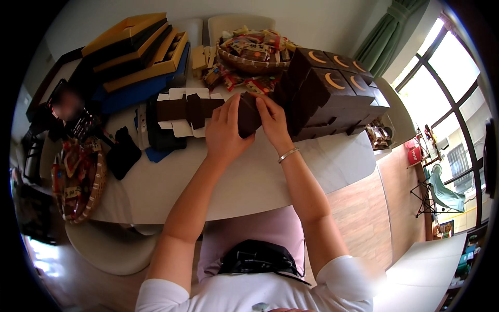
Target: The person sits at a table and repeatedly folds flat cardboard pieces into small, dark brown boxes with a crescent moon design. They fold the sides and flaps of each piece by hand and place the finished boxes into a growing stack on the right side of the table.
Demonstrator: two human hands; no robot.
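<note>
A small dark brown cardboard box [249, 115] is between my two hands, above the middle of the table. My left hand [224, 130] wraps its left side, fingers over the top and thumb low on the near side. At the box's upper right, my right hand [273, 124] closes on it with the fingertips; part of the box is hidden by the fingers. Just left of my left hand lie unfolded box blanks [179, 112], brown with white flaps. To the right of my right hand stand stacked dark brown boxes [332, 96] with yellow crescents on top.
Wrapped snacks fill a wicker basket [254, 51] at the back and another basket [78, 182] at the left. Black and yellow box trays [140, 52] are piled at the back left. A black cloth [123, 153] lies near a screen on a stand [78, 117]. Chairs surround the table [244, 184].
</note>
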